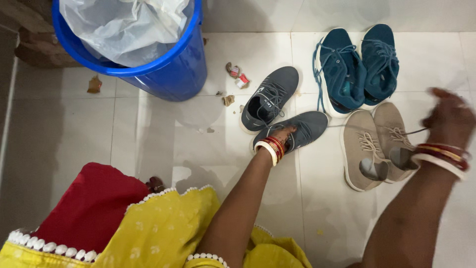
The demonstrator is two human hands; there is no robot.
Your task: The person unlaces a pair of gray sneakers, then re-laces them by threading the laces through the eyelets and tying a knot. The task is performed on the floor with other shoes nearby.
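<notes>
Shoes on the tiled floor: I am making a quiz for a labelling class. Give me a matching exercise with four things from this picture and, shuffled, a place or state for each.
Things:
1. dark grey shoes
2. teal shoes
3. beige shoes
4. blue bucket

Places or states:
A. lined with a clear plastic bag
B. one has the left hand in its opening
C. farthest pair, at the upper right
D. a lace runs from this pair toward the right hand

Pairs: 1-B, 2-C, 3-D, 4-A
</notes>
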